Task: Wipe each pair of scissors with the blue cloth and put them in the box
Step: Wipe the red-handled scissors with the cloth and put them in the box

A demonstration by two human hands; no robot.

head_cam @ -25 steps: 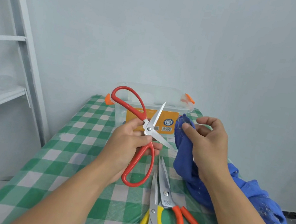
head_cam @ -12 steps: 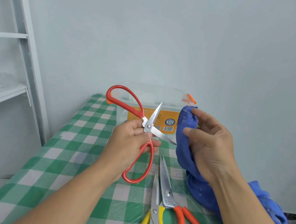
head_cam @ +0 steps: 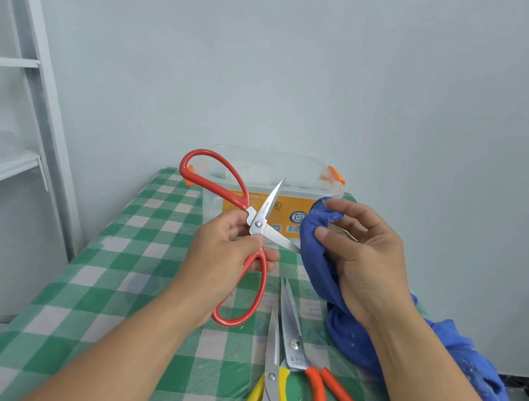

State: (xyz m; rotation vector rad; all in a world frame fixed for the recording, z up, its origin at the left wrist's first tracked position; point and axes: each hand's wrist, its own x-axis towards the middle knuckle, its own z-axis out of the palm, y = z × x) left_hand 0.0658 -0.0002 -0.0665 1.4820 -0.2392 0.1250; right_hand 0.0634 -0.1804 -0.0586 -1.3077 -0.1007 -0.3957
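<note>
Wiping is the step in hand: left grip (head_cam: pixel 223 256) clamps the spread red scissors (head_cam: pixel 257 223) at the pivot, one blade tip touching the blue cloth (head_cam: pixel 310 239) bunched in the right grip (head_cam: pixel 367 261). The next move likely calls for drawing the cloth along each blade. The box (head_cam: pixel 263 155) stands just beyond.

My left grip (head_cam: pixel 218 262) holds the open scissors (head_cam: pixel 258 224) above the bench (head_cam: pixel 125 282), before the box (head_cam: pixel 293 205). Right of them, the cloth (head_cam: pixel 315 243) in my right grip (head_cam: pixel 366 268) touches one blade tip. Nearer me lie a second pair (head_cam: pixel 271 374) and, just right of it, a third pair (head_cam: pixel 294 343).
</note>
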